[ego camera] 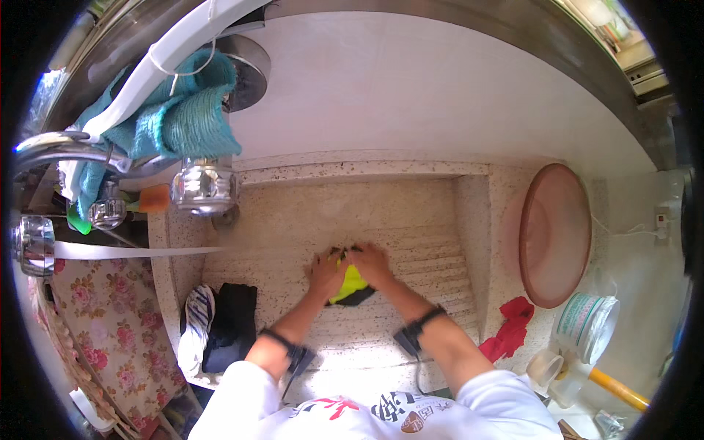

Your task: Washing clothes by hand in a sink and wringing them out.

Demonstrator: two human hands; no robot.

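Observation:
My left hand (329, 273) and my right hand (372, 268) are side by side over a bunched fluorescent yellow and black cloth (350, 286), both gripping it. The hands are slightly blurred, and they hide part of the cloth. It lies against the ribbed washboard floor of a speckled terrazzo laundry sink (418, 330). A black folded cloth (230, 324) rests at the sink's left side. Beside it is a white cloth with dark stripes (197, 324).
Chrome taps (204, 187) and a teal towel (187, 129) overhang the upper left. A white band (137, 251), perhaps water, reaches into the sink. On the right ledge are a red cloth (509, 327), a translucent pink basin (555, 236) and a white bucket (586, 324). A floral curtain (110, 324) hangs left.

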